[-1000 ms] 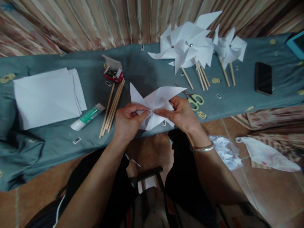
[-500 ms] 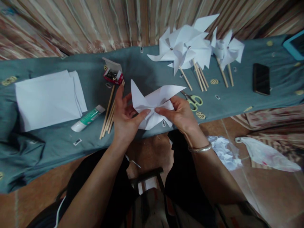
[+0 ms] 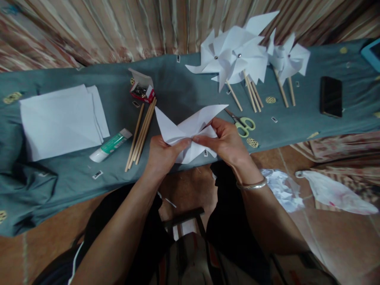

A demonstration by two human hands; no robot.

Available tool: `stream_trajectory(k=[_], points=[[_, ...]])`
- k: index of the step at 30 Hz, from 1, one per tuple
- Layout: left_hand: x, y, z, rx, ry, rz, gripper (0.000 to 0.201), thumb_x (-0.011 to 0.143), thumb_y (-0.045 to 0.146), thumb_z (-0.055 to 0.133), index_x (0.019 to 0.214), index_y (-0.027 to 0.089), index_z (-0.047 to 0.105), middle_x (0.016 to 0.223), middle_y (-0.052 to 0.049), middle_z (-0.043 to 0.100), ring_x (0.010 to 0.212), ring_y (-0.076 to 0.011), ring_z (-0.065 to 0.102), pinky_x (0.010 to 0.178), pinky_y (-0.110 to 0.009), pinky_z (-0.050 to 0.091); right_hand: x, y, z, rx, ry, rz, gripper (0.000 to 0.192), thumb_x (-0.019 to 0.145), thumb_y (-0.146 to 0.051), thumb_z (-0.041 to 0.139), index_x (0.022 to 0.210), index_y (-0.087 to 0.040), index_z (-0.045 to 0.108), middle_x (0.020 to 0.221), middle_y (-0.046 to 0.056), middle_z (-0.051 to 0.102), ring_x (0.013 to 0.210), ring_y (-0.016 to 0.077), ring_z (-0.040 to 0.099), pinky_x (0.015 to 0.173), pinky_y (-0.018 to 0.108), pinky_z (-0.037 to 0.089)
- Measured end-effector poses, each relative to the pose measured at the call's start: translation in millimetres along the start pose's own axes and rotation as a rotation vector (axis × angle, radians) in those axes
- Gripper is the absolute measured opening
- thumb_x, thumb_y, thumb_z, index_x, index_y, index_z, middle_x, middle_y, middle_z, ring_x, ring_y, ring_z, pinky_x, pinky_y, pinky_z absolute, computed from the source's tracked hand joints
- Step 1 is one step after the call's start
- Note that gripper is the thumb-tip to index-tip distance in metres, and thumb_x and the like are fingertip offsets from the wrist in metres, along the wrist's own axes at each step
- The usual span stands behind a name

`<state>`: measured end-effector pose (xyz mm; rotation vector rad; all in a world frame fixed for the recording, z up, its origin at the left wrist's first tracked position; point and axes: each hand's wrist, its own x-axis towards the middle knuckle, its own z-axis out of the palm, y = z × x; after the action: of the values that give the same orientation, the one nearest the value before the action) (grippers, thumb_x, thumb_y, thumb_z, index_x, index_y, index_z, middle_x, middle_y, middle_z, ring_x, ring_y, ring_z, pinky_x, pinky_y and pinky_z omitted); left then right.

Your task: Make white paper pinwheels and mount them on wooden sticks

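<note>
A white folded paper pinwheel (image 3: 190,122) is held over the near edge of the table between both hands. My left hand (image 3: 162,156) grips its left side from beneath, thumb pressed at the centre. My right hand (image 3: 227,140) pinches the centre and right flap; a silver bangle sits on that wrist. The paper's points stick out up-left and up-right. Wooden sticks (image 3: 141,132) lie just left of my left hand.
The table wears a teal cloth (image 3: 178,83). On it: white paper sheets (image 3: 61,118), a glue tube (image 3: 110,145), a small red box of pins (image 3: 141,90), green-handled scissors (image 3: 244,123), finished pinwheels (image 3: 237,55), a black phone (image 3: 331,97). Crumpled paper (image 3: 282,188) lies on the floor.
My left hand's fingers, spread open behind the paper half a second ago, have closed on the pinwheel again. The paper has tilted a little leftward.
</note>
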<state>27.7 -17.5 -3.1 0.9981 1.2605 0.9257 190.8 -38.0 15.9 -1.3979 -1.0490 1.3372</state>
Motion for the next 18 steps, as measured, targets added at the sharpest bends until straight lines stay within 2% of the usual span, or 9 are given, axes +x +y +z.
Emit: stream_trajectory(k=[4, 8, 12, 18], points=[[1, -4, -1.0, 0.071, 0.038, 0.033, 0.028, 0.054, 0.032, 0.083, 0.071, 0.014, 0.071, 0.074, -0.004, 0.074, 0.074, -0.0232, 0.069, 0.062, -0.028, 0.055, 0, 1, 2, -0.021, 0.020, -0.031, 0.035, 0.063, -0.036, 0.083, 0.088, -0.021, 0.064, 0.086, 0.001, 0.071, 0.082, 0.0215, 0.065, 0.070, 0.035, 0.053], [2, -8, -0.9, 0.125, 0.059, 0.075, 0.028, 0.057, 0.035, 0.082, 0.070, 0.014, 0.070, 0.070, -0.004, 0.072, 0.070, -0.0218, 0.068, 0.059, -0.028, 0.054, 0, 6, 2, -0.089, 0.045, -0.067, 0.032, 0.065, -0.035, 0.081, 0.087, -0.020, 0.063, 0.078, 0.000, 0.068, 0.072, 0.0181, 0.061, 0.063, 0.032, 0.049], [2, -6, 2.2, 0.053, 0.058, 0.073, 0.025, 0.056, 0.032, 0.081, 0.070, 0.014, 0.071, 0.071, -0.003, 0.073, 0.069, -0.0210, 0.068, 0.060, -0.028, 0.054, 2, 8, 1, -0.116, 0.043, -0.089, 0.036, 0.065, -0.037, 0.082, 0.089, -0.020, 0.062, 0.076, -0.001, 0.065, 0.067, 0.0151, 0.058, 0.058, 0.029, 0.045], [2, 3, 7.2, -0.098, 0.107, -0.004, 0.025, 0.052, 0.028, 0.083, 0.070, 0.015, 0.072, 0.073, -0.004, 0.075, 0.067, -0.0198, 0.068, 0.062, -0.029, 0.055, 1, 4, -4, -0.083, -0.001, -0.059, 0.037, 0.062, -0.038, 0.084, 0.089, -0.021, 0.064, 0.072, -0.004, 0.062, 0.060, 0.0117, 0.052, 0.053, 0.025, 0.042]])
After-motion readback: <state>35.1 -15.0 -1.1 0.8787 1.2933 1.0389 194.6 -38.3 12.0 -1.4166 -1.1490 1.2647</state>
